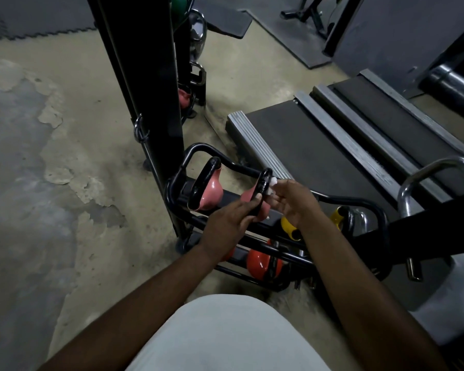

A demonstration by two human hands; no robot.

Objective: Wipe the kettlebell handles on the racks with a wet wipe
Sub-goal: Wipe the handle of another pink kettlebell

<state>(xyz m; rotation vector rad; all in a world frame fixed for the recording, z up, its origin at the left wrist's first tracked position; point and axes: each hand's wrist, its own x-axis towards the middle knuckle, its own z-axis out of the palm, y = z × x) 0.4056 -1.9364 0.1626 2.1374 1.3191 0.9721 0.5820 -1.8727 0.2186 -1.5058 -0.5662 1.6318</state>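
Nearest to you, at the lower edge of the view, a pale garment fills the centre, and both bare forearms reach forward from either side of it.

1. Your left hand grips the lower part of the black handle of a pink kettlebell, with the fingers curled round it.
2. Your right hand pinches a white wet wipe between the fingertips. The wipe is pressed against the upper right side of the same handle.
3. The pink kettlebell sits on the upper tier of a black tubular rack. A second pink kettlebell stands just beside it on the left, untouched, its black handle upright.
4. Below the right hand, a yellow handle shows on the rack. On the lowest tier lies an orange kettlebell.

Beyond the rack on the right, two treadmill decks lie side by side on the worn concrete floor. A black upright frame rises behind the rack on the left. Farther off, dark floor mats cover the ground.
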